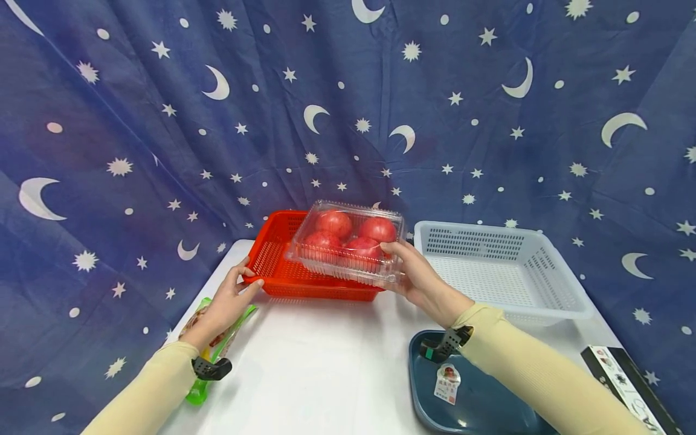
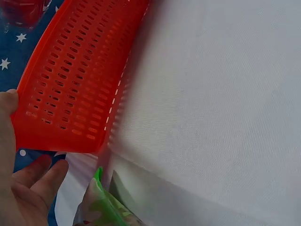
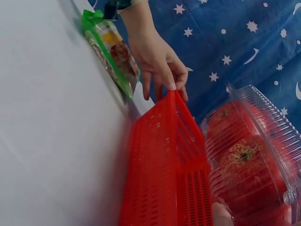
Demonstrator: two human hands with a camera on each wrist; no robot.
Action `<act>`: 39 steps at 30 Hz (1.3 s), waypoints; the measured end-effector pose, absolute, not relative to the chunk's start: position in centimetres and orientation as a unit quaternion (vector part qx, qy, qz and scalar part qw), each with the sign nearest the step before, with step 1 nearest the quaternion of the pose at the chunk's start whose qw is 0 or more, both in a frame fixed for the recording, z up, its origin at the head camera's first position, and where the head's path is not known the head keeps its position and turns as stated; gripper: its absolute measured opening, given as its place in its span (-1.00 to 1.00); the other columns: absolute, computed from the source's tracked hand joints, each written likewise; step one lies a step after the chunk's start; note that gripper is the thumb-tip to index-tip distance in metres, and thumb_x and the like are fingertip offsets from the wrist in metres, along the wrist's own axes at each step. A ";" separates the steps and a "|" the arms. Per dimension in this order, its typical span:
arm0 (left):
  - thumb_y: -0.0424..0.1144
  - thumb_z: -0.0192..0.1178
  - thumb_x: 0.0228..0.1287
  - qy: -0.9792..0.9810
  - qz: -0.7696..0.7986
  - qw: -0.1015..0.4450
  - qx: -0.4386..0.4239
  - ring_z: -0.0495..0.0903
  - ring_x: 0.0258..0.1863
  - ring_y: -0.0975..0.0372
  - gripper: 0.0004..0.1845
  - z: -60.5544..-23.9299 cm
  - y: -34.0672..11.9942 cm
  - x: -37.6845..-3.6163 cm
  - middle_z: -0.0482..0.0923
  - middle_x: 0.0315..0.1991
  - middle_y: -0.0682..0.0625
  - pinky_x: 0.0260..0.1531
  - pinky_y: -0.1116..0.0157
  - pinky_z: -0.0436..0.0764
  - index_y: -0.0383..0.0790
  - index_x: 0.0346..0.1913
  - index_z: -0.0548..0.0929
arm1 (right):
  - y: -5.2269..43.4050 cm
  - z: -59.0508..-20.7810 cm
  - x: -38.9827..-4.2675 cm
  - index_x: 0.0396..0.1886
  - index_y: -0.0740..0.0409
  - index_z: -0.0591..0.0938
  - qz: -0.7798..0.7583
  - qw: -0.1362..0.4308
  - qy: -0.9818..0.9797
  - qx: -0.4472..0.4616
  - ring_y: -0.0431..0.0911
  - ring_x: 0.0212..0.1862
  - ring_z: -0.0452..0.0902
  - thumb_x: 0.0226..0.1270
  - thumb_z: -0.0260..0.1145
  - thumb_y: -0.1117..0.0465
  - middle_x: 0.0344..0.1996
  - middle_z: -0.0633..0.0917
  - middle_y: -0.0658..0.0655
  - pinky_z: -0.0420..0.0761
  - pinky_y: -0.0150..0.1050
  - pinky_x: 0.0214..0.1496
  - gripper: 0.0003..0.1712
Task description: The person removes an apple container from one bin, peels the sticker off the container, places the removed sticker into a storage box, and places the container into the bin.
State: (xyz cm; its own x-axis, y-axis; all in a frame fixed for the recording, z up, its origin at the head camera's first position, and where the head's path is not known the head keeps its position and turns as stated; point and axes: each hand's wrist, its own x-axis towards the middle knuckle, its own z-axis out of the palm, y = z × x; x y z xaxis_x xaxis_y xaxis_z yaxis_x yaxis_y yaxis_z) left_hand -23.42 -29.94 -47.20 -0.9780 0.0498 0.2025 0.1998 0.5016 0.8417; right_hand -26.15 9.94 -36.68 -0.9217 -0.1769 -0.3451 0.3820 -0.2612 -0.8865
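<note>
My left hand (image 1: 229, 302) pinches the front left corner of a red plastic basket (image 1: 321, 292), thumb on the rim and other fingers spread outside it. A clear plastic clamshell box (image 1: 399, 226) of red tomatoes (image 1: 334, 223) is tilted above that basket, overlapping its right part. My right hand (image 1: 421, 278) grips the box by its right end, the thumb on top and the other fingers mostly hidden. In the right wrist view the box (image 3: 268, 117) appears beside the basket wall (image 3: 155, 160), with tomato stem scars showing through the plastic.
A white perforated basket (image 1: 484, 275) stands at the back right. In front of it lies a dark blue tray (image 1: 478, 393) with a sticker, partly under my right forearm. A green food packet (image 1: 198, 386) lies under my left forearm. A black-and-white box (image 1: 625, 380) sits at the right edge.
</note>
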 end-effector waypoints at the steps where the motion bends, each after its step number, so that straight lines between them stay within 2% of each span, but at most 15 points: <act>1: -0.13 0.20 0.53 -0.858 -0.502 0.079 -0.073 0.47 0.28 -0.30 -0.60 -47.2 -29.9 -23.4 -0.12 0.64 -0.21 0.02 0.31 0.64 -0.33 0.11 0.29 | 9.8 -36.7 -26.3 0.56 -0.16 0.21 -0.790 0.176 0.581 0.088 0.12 0.16 0.43 0.35 0.36 0.02 0.29 0.41 0.24 0.75 -0.10 -0.09 -0.15; 5: -0.15 0.23 0.51 -0.844 -0.525 0.087 -0.069 0.53 0.21 -0.27 -0.59 -47.6 -29.6 -23.6 -0.11 0.64 -0.20 -0.09 0.50 0.60 -0.33 0.10 0.28 | 9.5 -36.8 -26.9 0.54 -0.15 0.25 -0.791 0.178 0.578 0.089 0.11 0.12 0.44 0.34 0.37 0.02 0.27 0.42 0.23 0.75 -0.15 -0.14 -0.18; 10: -0.10 0.23 0.51 -0.838 -0.536 0.082 -0.055 0.54 0.21 -0.23 -0.55 -47.6 -29.2 -23.6 -0.11 0.65 -0.14 -0.09 0.50 0.60 -0.33 0.10 0.27 | 8.9 -36.9 -28.0 0.47 -0.12 0.32 -0.792 0.178 0.578 0.089 0.08 0.07 0.47 0.33 0.39 0.04 0.21 0.47 0.20 0.75 -0.12 -0.12 -0.25; 17: -0.12 0.23 0.51 -0.836 -0.537 0.097 -0.062 0.52 0.21 -0.23 -0.55 -47.8 -29.0 -23.6 -0.10 0.64 -0.20 -0.06 0.54 0.56 -0.38 0.10 0.27 | 7.8 -37.5 -29.9 0.48 -0.14 0.35 -0.783 0.174 0.591 0.091 0.09 0.02 0.52 0.27 0.40 0.06 0.15 0.53 0.20 0.76 -0.05 -0.15 -0.22; 20: -0.11 0.23 0.51 -0.834 -0.540 0.093 -0.058 0.51 0.23 -0.22 -0.54 -47.9 -28.9 -23.6 -0.11 0.64 -0.16 -0.05 0.53 0.57 -0.36 0.09 0.26 | 7.4 -37.8 -30.6 0.43 -0.14 0.39 -0.781 0.177 0.590 0.097 0.08 0.01 0.52 0.27 0.41 0.06 0.14 0.54 0.19 0.74 -0.01 -0.09 -0.26; 23: -0.12 0.23 0.50 -0.831 -0.545 0.092 -0.056 0.50 0.24 -0.22 -0.55 -48.0 -28.9 -23.6 -0.12 0.65 -0.15 -0.05 0.52 0.57 -0.35 0.09 0.26 | 7.1 -38.2 -31.2 0.39 -0.11 0.40 -0.780 0.185 0.589 0.099 0.10 0.06 0.50 0.27 0.42 0.05 0.17 0.51 0.21 0.67 0.07 0.08 -0.29; 27: -0.16 0.23 0.51 -0.825 -0.553 0.095 -0.061 0.49 0.24 -0.26 -0.56 -47.9 -29.1 -23.6 -0.13 0.64 -0.17 -0.06 0.52 0.58 -0.37 0.10 0.25 | 6.5 -38.5 -31.8 0.40 -0.09 0.38 -0.773 0.195 0.596 0.098 0.15 0.15 0.45 0.24 0.46 0.02 0.22 0.46 0.22 0.61 0.12 0.17 -0.25; 35: -0.14 0.23 0.51 -0.835 -0.541 0.087 -0.048 0.54 0.20 -0.21 -0.54 -47.9 -29.2 -23.7 -0.12 0.65 -0.13 -0.06 0.45 0.62 -0.35 0.14 0.26 | 5.2 -39.4 -32.9 0.51 -0.05 0.31 -0.747 0.200 0.630 0.071 0.09 0.00 0.51 0.23 0.47 0.05 0.12 0.51 0.22 0.69 0.07 0.05 -0.12; 39: -0.18 0.20 0.53 -0.835 -0.542 0.081 -0.039 0.54 0.21 -0.24 -0.56 -47.4 -28.9 -23.4 -0.14 0.65 -0.15 -0.07 0.47 0.61 -0.38 0.16 0.27 | 4.8 -39.8 -33.2 0.47 -0.03 0.33 -0.741 0.197 0.638 0.071 0.11 0.04 0.53 0.23 0.47 0.04 0.14 0.53 0.22 0.69 0.06 0.03 -0.16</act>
State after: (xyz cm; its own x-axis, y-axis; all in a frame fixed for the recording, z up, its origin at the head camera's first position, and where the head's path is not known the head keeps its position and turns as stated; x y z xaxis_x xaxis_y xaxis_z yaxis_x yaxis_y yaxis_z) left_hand -23.37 -28.89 -47.43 -0.9837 -0.0233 0.1781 0.1532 0.4085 0.8998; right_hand -33.25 4.79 -39.75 -0.9123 -0.2005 -0.3570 0.3829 -0.1086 -0.9174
